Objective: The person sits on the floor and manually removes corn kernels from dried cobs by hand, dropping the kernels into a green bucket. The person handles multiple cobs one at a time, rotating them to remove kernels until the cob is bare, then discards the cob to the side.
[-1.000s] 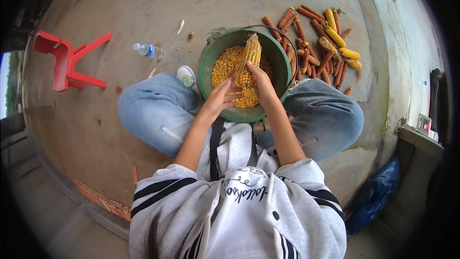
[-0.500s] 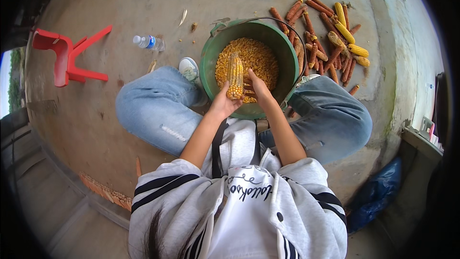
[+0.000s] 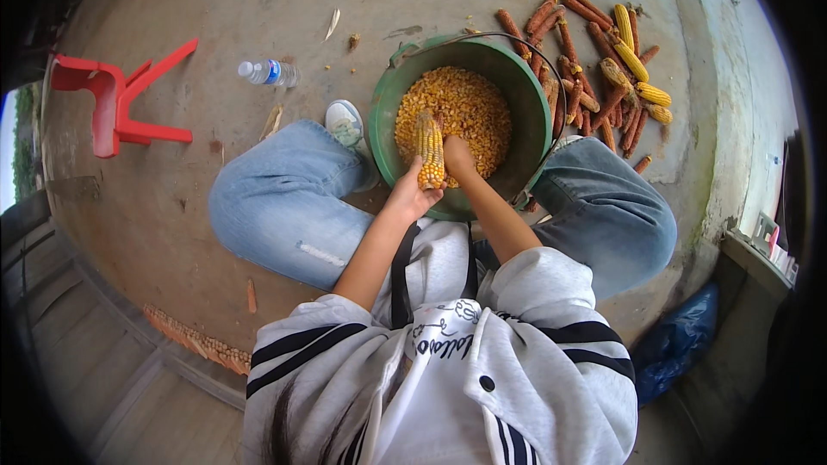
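Note:
An ear of corn (image 3: 429, 151) with pale and yellow kernels stands nearly upright in my left hand (image 3: 415, 187), whose fingers are wrapped round its lower end. A strip of reddish brown shows along the ear's right edge near the top. My right hand (image 3: 458, 157) is close against the ear's right side, and its fingers are hidden from view. Both hands are over the near part of a green bucket (image 3: 527, 142). Loose yellow corn kernels (image 3: 465, 99) lie inside it, below the ear.
Stripped red cobs (image 3: 575, 39) and several yellow ears (image 3: 633, 60) lie heaped right of the bucket, whose dark handle rests toward them. My crossed legs (image 3: 284, 198) flank the bucket. A water bottle (image 3: 267, 73) and a red stool (image 3: 121, 108) lie left. A blue bag (image 3: 680, 344) is at lower right.
My right hand has moved in from beside the ear, fingers spread, to close against it, and its fingers no longer show. The left hand still holds the ear. The whole view has shifted slightly.

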`<state>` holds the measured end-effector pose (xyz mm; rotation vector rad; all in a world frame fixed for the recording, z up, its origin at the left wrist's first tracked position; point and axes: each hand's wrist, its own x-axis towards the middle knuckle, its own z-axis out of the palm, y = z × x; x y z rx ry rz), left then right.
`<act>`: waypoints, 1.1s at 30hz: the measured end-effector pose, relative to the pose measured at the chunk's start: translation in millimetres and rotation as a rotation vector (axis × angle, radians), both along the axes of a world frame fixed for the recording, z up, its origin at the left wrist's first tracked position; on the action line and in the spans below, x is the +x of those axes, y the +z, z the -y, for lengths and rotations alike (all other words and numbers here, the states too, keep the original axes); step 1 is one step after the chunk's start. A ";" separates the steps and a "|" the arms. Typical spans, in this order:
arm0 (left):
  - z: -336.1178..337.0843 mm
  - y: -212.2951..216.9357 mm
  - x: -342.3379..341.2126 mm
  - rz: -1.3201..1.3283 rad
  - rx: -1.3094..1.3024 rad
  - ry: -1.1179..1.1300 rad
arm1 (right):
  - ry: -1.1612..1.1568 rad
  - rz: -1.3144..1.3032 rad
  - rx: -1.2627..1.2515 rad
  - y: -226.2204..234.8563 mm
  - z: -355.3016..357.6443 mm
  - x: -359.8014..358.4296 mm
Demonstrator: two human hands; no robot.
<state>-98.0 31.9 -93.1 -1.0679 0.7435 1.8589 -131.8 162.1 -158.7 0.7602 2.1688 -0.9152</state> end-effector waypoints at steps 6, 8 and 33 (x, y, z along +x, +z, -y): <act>-15.6 -14.7 -8.4 0.021 0.053 0.014 | -0.211 -0.209 0.028 39.1 -56.3 -12.8; -31.0 -22.9 -14.7 0.071 0.015 -0.006 | -0.253 -0.270 -0.001 66.3 -71.9 -18.6; -46.4 -46.9 -6.1 0.089 -0.051 -0.023 | 0.093 -0.310 0.040 76.6 -69.5 2.3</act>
